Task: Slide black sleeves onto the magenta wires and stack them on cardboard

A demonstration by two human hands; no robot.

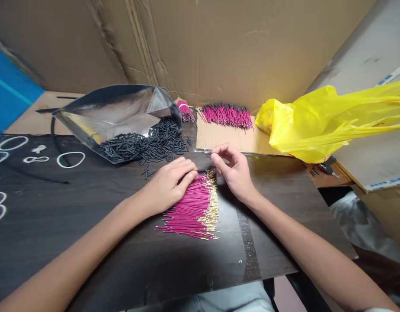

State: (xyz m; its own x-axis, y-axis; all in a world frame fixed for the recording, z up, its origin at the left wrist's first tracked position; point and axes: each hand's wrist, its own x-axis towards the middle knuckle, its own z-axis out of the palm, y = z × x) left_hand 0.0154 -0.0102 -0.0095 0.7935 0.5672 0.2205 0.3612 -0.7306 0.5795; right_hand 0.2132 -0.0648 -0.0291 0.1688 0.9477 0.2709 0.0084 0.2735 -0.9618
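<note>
Desk: Cardboard [219,39] walls the back of a dark table [89,225]. What sits on it, biggest first?

Photographer: A yellow bag [320,121] slumps at the right rear. At the left rear a foil pouch [118,112] lies on its side, mouth open, with black sleeves [147,145] spilled out of it toward the middle. White rings [70,159] are scattered along the left edge.

Desk: And the pink material?

Photographer: A fan of pink wires [191,212] with gold tips lies flat at the centre, tips pointing right. More wires, with dark ends, are spread on a cardboard sheet [226,136] at the back as a second pile [226,115], and a banded bundle [186,111] stands just beside the pouch.

Desk: Hands?

Photographer: The left hand [169,184] rests palm down on the upper left of the fan, fingers together and pressed onto the wires. The right hand [234,171] hovers just above the gold tips, thumb and forefinger pinched together, the other fingers curled.

Desk: Pinching what?

Photographer: Possibly a single wire or sleeve; it is too small to tell.

Desk: Anything minor?

Photographer: Keys [328,167] lie under the bag's edge.
</note>
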